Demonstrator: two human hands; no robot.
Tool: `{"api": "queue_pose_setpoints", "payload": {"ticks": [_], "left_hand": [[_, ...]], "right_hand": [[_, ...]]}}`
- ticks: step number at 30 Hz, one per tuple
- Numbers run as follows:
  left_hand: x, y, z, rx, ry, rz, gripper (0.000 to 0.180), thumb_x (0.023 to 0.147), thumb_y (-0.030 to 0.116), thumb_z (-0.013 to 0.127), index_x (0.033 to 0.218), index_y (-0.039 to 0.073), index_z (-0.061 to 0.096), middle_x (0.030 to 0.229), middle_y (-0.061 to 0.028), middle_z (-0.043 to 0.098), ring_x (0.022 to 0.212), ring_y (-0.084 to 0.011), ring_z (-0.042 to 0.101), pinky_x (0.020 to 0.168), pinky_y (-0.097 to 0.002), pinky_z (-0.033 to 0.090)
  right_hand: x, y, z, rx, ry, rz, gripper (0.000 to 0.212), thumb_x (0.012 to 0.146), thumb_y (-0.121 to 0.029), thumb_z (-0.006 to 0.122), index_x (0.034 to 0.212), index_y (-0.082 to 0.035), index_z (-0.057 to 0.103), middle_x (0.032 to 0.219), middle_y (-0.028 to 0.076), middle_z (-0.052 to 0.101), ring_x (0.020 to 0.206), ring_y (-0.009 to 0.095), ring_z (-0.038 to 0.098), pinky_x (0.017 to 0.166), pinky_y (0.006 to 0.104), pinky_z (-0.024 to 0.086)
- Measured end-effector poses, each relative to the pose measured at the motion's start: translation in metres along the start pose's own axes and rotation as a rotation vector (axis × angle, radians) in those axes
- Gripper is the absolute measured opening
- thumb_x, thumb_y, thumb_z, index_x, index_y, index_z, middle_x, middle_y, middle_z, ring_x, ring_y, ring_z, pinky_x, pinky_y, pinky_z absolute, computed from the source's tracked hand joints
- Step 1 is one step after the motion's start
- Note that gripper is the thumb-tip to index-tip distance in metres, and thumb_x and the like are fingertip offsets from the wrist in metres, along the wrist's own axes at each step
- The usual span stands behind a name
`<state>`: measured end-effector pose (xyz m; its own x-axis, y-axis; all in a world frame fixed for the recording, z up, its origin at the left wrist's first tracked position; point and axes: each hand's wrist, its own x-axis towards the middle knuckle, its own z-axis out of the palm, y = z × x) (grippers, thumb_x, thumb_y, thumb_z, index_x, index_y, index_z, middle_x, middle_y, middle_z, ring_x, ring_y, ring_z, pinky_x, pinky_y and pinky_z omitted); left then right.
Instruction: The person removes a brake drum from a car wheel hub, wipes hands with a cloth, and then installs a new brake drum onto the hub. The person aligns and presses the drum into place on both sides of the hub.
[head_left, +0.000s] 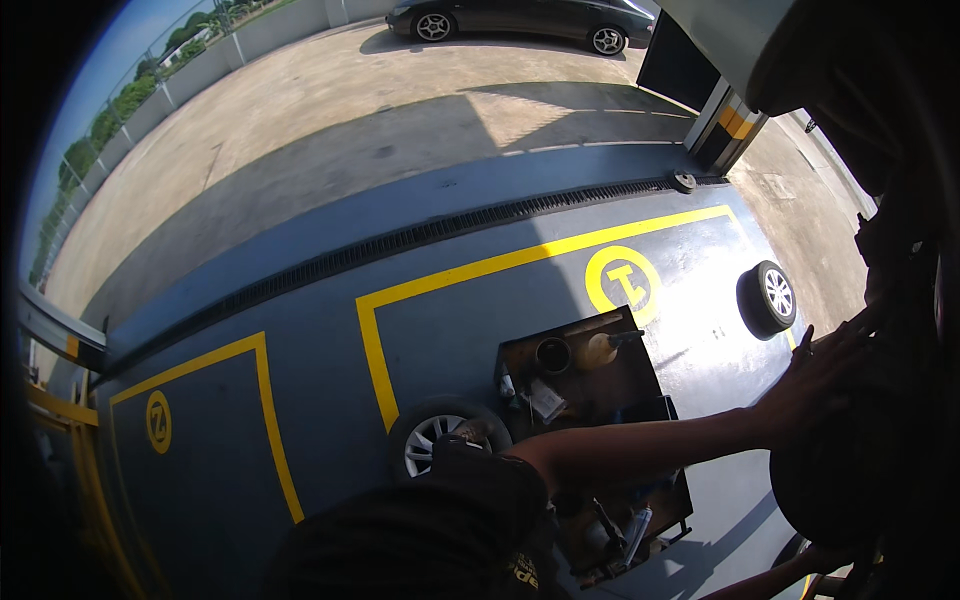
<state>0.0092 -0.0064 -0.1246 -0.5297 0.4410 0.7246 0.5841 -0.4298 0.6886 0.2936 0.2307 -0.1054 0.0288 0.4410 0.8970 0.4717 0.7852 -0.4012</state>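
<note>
My left arm stretches across to the right. At its end my left hand (815,385) lies against a dark, shadowed part of a vehicle (900,300), with at least one finger sticking out. Below that hand is a dark rounded part (825,485), too shaded to make out. Down at the lower right, my right hand (832,558) is close to the same dark parts; its fingers are lost in shadow, and whether it holds anything is unclear.
A tool cart (620,370) holds a cup (552,354), a bottle (600,348) and a tube (636,530). One wheel (425,445) lies beside it; another wheel (775,295) is farther right. Beyond the drain grate (420,235), a dark car (520,22) is parked.
</note>
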Motion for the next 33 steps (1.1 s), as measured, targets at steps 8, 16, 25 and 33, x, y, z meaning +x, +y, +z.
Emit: {"api": "queue_pose_setpoints", "payload": {"ticks": [8,16,25,33], "left_hand": [[0.047,0.062,0.016,0.179,-0.159,0.312,0.055,0.108,0.024,0.059,0.160,0.013,0.045,0.169,-0.0165,0.037,0.159,-0.0398,0.031,0.129,-0.0636,0.021],[0.030,0.131,0.034,0.090,-0.134,0.743,0.044,0.108,0.025,0.061,0.149,0.009,0.059,0.157,-0.0166,0.054,0.151,-0.0376,0.046,0.125,-0.0595,0.031],[-0.020,-0.013,-0.002,-0.243,0.186,-0.324,0.049,0.119,0.029,0.040,0.164,0.011,0.042,0.167,-0.0179,0.043,0.156,-0.0359,0.042,0.129,-0.0497,0.034],[0.006,-0.014,0.006,0.007,0.028,0.027,0.060,0.117,0.033,0.029,0.173,0.013,0.026,0.180,-0.0154,0.022,0.168,-0.0413,0.011,0.133,-0.0631,0.000]], "right_hand": [[-0.195,-0.071,0.053,0.259,0.085,0.469,0.054,0.115,-0.040,0.045,0.136,0.004,0.069,0.134,0.020,0.072,0.127,0.034,0.070,0.109,0.0501,0.056],[-0.216,-0.036,0.014,0.217,0.030,0.522,0.053,0.114,-0.040,0.047,0.135,0.003,0.069,0.133,0.020,0.073,0.129,0.034,0.069,0.109,0.0503,0.055],[-0.040,0.022,-0.061,-0.026,0.155,0.030,0.055,0.112,-0.047,0.052,0.138,0.000,0.065,0.138,0.019,0.068,0.125,0.033,0.071,0.110,0.0487,0.056],[-0.036,0.002,-0.023,-0.060,0.136,-0.055,0.059,0.109,-0.050,0.058,0.142,-0.001,0.060,0.138,0.020,0.067,0.124,0.035,0.071,0.107,0.0519,0.059]]}}
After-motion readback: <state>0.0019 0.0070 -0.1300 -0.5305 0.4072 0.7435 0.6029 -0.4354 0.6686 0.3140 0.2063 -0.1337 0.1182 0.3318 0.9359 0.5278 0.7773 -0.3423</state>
